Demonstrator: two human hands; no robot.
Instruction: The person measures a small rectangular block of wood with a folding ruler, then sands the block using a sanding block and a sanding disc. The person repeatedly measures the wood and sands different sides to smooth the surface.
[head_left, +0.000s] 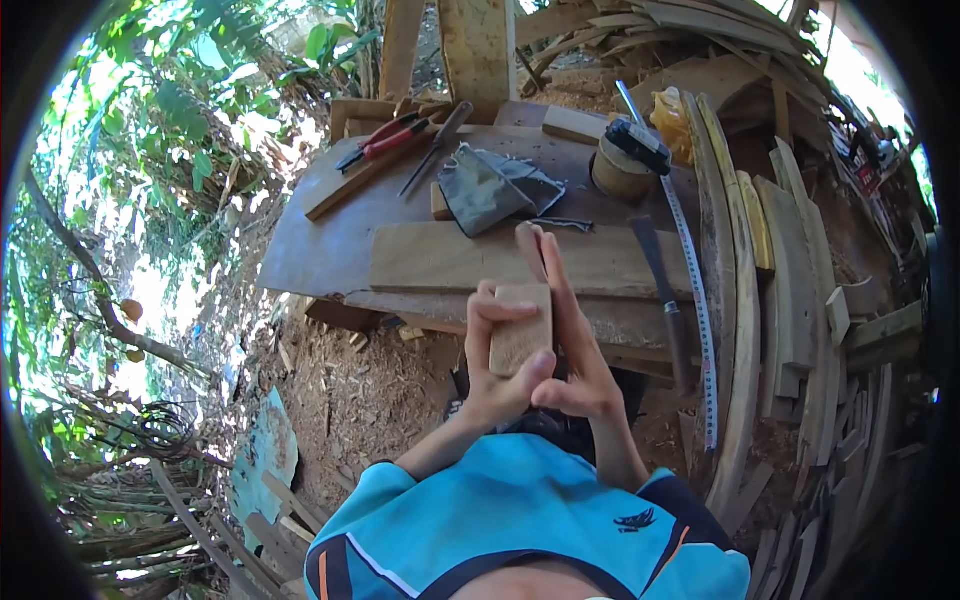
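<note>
My left hand (501, 360) grips a small rectangular wooden block (520, 330), its fingers bent round the left side and its thumb at the lower right. Upright beside the block's right edge is my right hand (574, 337), fingers straight and close together; whether its palm touches the block is hard to tell. Beyond the hands a wide wooden board (442, 259) lies along the workbench (300, 255). A folded grey cloth (491, 187) rests behind that board. To the right, a chisel (664, 292) with a dark handle lies across the board, next to an extended tape measure (690, 262).
Red-handled pliers (390, 139) and a screwdriver-like tool (439, 146) lie at the back left. A black object (637, 146) sits on a round container (619, 176). Long curved planks (724, 300) stand along the right; wood shavings (360, 405) cover the ground at left.
</note>
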